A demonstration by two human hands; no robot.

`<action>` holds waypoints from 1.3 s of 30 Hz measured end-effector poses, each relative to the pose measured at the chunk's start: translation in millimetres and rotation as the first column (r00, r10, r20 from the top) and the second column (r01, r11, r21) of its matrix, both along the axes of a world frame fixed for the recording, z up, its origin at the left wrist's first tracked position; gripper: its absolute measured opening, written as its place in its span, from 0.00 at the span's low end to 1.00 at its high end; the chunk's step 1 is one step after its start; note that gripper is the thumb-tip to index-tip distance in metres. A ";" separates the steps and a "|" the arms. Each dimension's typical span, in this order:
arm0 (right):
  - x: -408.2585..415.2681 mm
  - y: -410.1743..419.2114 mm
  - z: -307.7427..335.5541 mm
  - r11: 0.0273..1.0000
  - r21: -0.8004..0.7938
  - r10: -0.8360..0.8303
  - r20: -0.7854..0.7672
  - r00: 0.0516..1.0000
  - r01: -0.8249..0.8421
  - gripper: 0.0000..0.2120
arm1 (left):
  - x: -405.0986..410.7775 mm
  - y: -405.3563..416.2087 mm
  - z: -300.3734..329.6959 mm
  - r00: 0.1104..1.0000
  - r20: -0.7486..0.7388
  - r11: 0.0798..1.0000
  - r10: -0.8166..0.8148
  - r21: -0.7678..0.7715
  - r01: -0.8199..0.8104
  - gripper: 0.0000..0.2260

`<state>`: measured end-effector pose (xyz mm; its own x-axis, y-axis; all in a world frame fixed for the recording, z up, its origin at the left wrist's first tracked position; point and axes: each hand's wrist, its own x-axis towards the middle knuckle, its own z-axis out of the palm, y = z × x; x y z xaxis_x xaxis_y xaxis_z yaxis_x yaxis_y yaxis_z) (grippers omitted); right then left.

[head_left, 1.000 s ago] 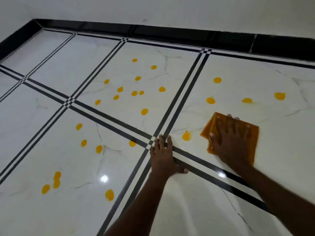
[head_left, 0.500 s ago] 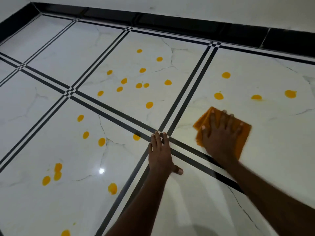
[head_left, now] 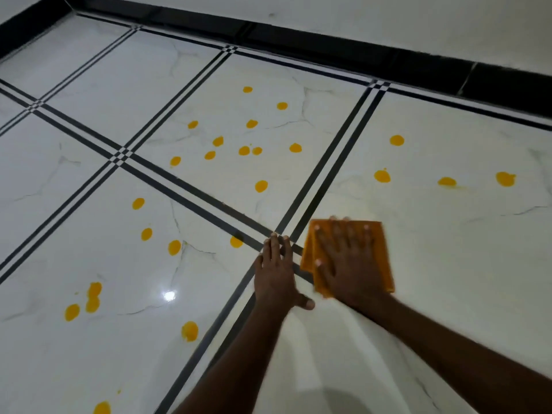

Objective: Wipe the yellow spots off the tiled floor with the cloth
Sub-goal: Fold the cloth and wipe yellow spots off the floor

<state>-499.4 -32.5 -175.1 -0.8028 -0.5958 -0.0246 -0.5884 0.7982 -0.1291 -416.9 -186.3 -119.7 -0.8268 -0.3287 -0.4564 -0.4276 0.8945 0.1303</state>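
Tiled floor (head_left: 448, 264): white marble-look tiles with black double lines, black skirting (head_left: 358, 52) along the far wall. I count many yellow spots (head_left: 261, 186) left and ahead. Orange cloth (head_left: 379, 234) lies flat beside the line crossing, right hand (head_left: 348, 261) pressing it, fingers spread straight. Left hand (head_left: 276, 273) flat on the tile, holding nothing.

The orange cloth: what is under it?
The folded orange cloth lies flat on the white tiled floor, pressed by the right hand. Any yellow spot beneath it is covered.
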 end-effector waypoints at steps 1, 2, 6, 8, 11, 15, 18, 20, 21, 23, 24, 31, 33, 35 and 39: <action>-2.2 -0.3 1.5 0.992 0.023 0.125 0.031 0.992 -0.126 0.35 | -1.3 0.3 -1.6 1.000 0.015 1.000 0.002 0.000 -0.002 0.66; -23.8 3.9 3.3 0.978 0.037 0.206 0.043 0.978 -0.207 0.34 | -3.6 7.4 -3.5 0.999 0.034 1.000 -0.015 -0.017 0.015 0.67; -142.8 -5.3 4.0 0.985 0.013 -0.174 0.049 0.983 0.174 0.33 | -21.8 14.9 6.7 0.992 0.091 0.983 -0.083 -0.157 0.096 0.65; -166.7 6.9 -2.5 0.929 -0.010 -0.370 0.051 0.928 0.371 0.34 | -50.0 20.6 10.4 0.989 0.016 0.979 -0.148 -0.143 0.148 0.64; -123.5 25.9 -9.9 0.929 -0.013 -0.371 0.004 0.929 0.371 0.34 | -88.1 30.0 6.9 0.983 -0.033 0.984 -0.180 -0.024 0.179 0.67; -79.1 49.8 -13.5 0.961 -0.011 -0.275 -0.078 0.958 0.275 0.34 | -109.0 36.3 -7.1 0.981 0.016 0.974 -0.192 -0.120 0.192 0.66; -153.4 57.6 -10.7 0.936 0.037 -0.348 -0.048 0.936 0.350 0.36 | -108.2 40.1 -8.7 0.983 0.044 0.971 -0.179 -0.156 0.184 0.66; -203.4 54.6 -8.5 0.866 0.051 -0.497 -0.014 0.868 0.497 0.38 | -109.1 40.3 -9.0 0.982 0.049 0.964 -0.182 -0.190 0.188 0.67; -219.6 48.7 -8.9 0.841 0.041 -0.540 0.004 0.842 0.539 0.38 | -112.1 41.0 -8.5 0.981 0.056 0.961 -0.186 -0.200 0.194 0.67; -219.7 23.0 -6.3 0.867 0.011 -0.499 0.000 0.867 0.499 0.37 | -115.6 43.9 -5.8 0.980 0.087 0.962 -0.178 -0.195 0.192 0.66; -205.5 8.9 -7.1 0.905 0.010 -0.425 0.005 0.905 0.425 0.36 | -115.6 45.3 -4.6 0.979 0.105 0.962 -0.174 -0.195 0.192 0.66; -248.1 5.7 -3.4 0.987 -0.010 -0.161 0.000 0.987 0.161 0.35 | -121.0 43.4 0.0 0.969 0.176 0.965 -0.173 -0.166 0.203 0.64; -286.3 32.2 -0.5 0.934 -0.011 -0.356 0.063 0.933 0.357 0.38 | -122.8 28.5 -1.3 0.984 0.104 0.976 -0.145 -0.149 0.160 0.52; -285.9 63.6 -7.1 0.847 -0.021 -0.530 0.028 0.848 0.530 0.37 | -128.8 4.6 -10.7 0.992 0.013 0.984 -0.122 -0.128 0.123 0.42; -248.9 77.3 -18.9 0.745 -0.002 -0.668 0.001 0.745 0.668 0.36 | -130.1 -12.8 -18.8 0.975 0.172 0.989 -0.142 -0.020 0.148 0.62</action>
<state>-748.3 44.8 -194.0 -0.9954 0.0922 -0.0246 0.0947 0.9868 -0.1310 -547.0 -199.1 -138.5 -0.7781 -0.2277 -0.5854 -0.3062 0.9513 0.0369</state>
